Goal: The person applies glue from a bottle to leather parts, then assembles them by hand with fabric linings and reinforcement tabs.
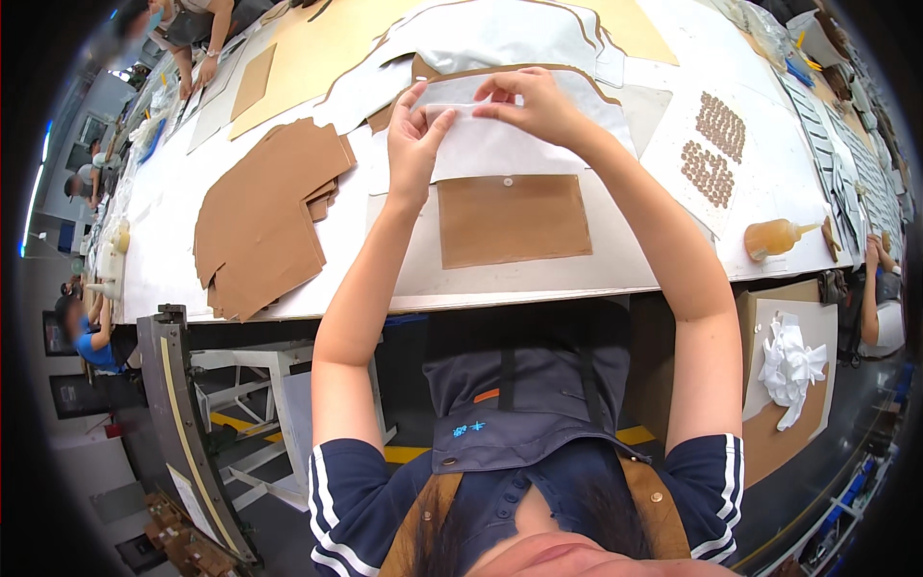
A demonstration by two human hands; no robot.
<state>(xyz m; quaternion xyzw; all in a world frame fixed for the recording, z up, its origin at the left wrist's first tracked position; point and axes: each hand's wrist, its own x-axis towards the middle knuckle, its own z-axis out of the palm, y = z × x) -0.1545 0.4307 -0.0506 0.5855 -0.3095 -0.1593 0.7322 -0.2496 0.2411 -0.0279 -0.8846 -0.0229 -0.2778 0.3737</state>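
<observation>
Both hands are raised over the table, pinching a short white strip (452,110) stretched between them. My left hand (413,149) has its thumb and fingers closed on the left end. My right hand (529,104) grips the other end with thumb and index finger. Beneath them lies a white panel (481,157) with a brown far edge. Closer to me is a brown rectangular piece (514,226), with a small white round spot (509,181) near its far edge. What the strip is made of I cannot tell.
Left of the hands lies a stack of brown cut pieces (264,216). At right are a sheet with rows of small brown pieces (713,144) and an amber squeeze bottle (771,239). More white panels (490,38) lie farther back. Crumpled white material (792,365) sits below right; other people work around.
</observation>
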